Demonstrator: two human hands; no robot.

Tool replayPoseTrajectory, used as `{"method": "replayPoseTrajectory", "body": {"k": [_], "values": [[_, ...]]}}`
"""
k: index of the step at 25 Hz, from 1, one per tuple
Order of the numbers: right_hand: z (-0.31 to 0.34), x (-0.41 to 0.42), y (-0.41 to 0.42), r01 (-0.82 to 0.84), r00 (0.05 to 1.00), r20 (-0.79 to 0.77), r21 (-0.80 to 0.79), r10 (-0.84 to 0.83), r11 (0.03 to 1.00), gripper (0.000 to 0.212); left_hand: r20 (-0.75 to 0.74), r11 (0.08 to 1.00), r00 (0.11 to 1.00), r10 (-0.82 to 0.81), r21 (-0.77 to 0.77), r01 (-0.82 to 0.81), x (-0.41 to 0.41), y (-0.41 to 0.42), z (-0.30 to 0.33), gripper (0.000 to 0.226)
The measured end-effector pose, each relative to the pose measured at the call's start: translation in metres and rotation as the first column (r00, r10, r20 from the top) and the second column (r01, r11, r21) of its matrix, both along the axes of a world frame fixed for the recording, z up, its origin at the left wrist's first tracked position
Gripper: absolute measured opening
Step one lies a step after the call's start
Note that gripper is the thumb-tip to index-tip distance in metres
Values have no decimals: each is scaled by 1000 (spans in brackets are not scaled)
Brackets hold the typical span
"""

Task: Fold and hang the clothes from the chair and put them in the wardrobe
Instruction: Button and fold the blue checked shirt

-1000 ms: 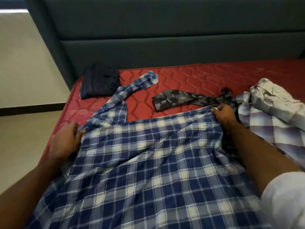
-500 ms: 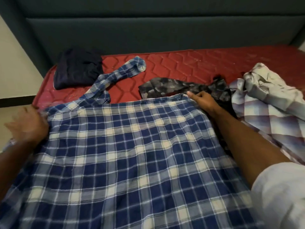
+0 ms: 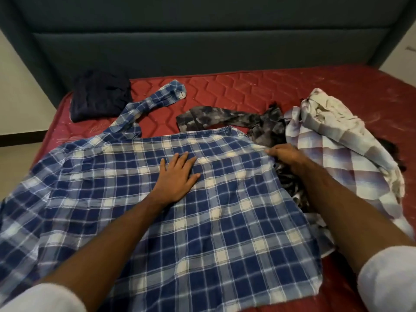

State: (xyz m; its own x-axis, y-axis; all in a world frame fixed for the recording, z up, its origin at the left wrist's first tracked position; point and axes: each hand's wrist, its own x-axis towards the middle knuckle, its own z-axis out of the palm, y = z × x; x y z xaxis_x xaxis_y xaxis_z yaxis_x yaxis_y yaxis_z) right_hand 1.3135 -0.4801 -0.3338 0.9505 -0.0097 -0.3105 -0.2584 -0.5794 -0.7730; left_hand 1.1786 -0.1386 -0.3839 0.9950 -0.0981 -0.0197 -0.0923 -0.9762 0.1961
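My two forearms reach out from white sleeves at the near edge of the red mattress point(image 3: 258, 86); under them the blue plaid shirt point(image 3: 202, 221) lies spread flat, covering most of the near half of the mattress and spilling over its left edge. My left hand point(image 3: 177, 179) lies palm down on the middle of the shirt, fingers straight and slightly fanned, pressing the cloth and gripping nothing; my right hand point(image 3: 284, 155) is at the shirt's right shoulder edge, fingers curled and pinching a bit of the blue plaid fabric there, the knuckles toward me so I cannot see how much cloth is inside the pinch. Just under and beyond my right wrist a dark grey mottled garment point(image 3: 227, 119) pokes out from beneath the shirt; it runs along the shirt's far edge toward the middle of the mattress. To its right, near the right edge, a pale checked shirt point(image 3: 333, 140) lies crumpled in a heap, touching the mottled one. One sleeve of the blue shirt stretches away toward the far left, its cuff point(image 3: 177, 92) open on bare mattress; beside it, in the far left corner, sits a folded dark navy garment point(image 3: 100, 96). Behind everything stands the dark padded headboard point(image 3: 202, 41).
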Motion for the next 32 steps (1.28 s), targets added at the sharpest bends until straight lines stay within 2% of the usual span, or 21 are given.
{"method": "replayPoseTrajectory", "body": {"k": [2, 5, 6, 8, 9, 10, 12, 13, 14, 16, 17, 18, 20, 21, 23, 24, 26, 27, 29, 30, 32], "values": [[0, 3, -5, 61, 997, 37, -9, -61, 998, 39, -10, 999, 1000, 1, 32, -1, 4, 0, -6, 81], [7, -19, -10, -8, 969, -236, 255, 70, 967, 55, -41, 998, 999, 0, 65, 3, 4, 1, -9, 82], [9, -29, -15, -86, 939, -304, 245, 161, 966, 59, -58, 997, 998, 4, 79, 1, 5, 0, -7, 81], [8, -44, -28, -323, 879, -369, 10, 304, 946, 81, -98, 993, 995, 20, 121, -8, 5, -6, 0, 74], [1, -49, -35, -365, 884, -363, -137, 296, 921, 94, -112, 991, 993, 30, 134, -15, 2, -9, 4, 71], [-2, -56, -38, -346, 914, -302, -231, 271, 909, 92, -118, 990, 992, 32, 143, -15, -6, -12, 8, 69], [-2, -70, -33, -90, 996, -10, -339, 92, 936, 67, -132, 992, 991, 8, 126, 8, -32, -15, 19, 68], [3, -85, -23, 30, 985, 165, -411, 42, 911, 56, -141, 994, 990, -19, 103, 34, -53, -14, 22, 68], [3, -102, -10, 120, 941, 332, -524, 72, 843, 51, -142, 993, 988, -53, 95, 67, -76, -10, 24, 67], [0, -134, 22, 164, 797, 502, -715, 336, 680, 53, -126, 985, 985, -114, 113, 128, -122, 6, 32, 65], [1, -155, 46, 52, 737, 471, -755, 485, 654, 56, -106, 986, 987, -117, 105, 129, -146, 22, 37, 63], [0, -175, 70, -148, 687, 377, -764, 621, 628, 60, -88, 990, 992, -92, 100, 100, -171, 39, 42, 61], [-5, -223, 129, -528, 533, 147, -712, 833, 463, 75, 10, 993, 999, 44, 112, -44, -226, 83, 46, 59], [-10, -246, 155, -633, 428, 79, -685, 900, 361, 81, 106, 982, 983, 148, 105, -159, -251, 105, 45, 53], [-21, -291, 210, -690, 277, 73, -678, 958, 252, 76, 246, 873, 842, 480, -42, -486, -300, 147, 48, 43], [-25, -305, 232, -699, 252, 102, -669, 962, 254, 72, 217, 747, 715, 665, -157, -647, -316, 165, 47, 48], [-21, -329, 274, -717, 254, 167, -628, 953, 301, 62, -51, 415, 457, 888, -339, -844, -338, 204, 42, 68], [-17, -340, 292, -729, 267, 193, -601, 944, 329, 59, -203, 309, 417, 886, -410, -858, -346, 221, 36, 82], [-12, -362, 316, -734, 274, 226, -579, 935, 355, 56, -321, 284, 501, 804, -532, -797, -354, 233, 27, 101], [-12, -373, 324, -730, 259, 224, -592, 940, 342, 57, -305, 309, 525, 795, -541, -782, -359, 230, 26, 99], [-13, -388, 330, -723, 245, 201, -614, 948, 317, 58, -130, 426, 538, 833, -470, -773, -363, 220, 30, 78]]}}
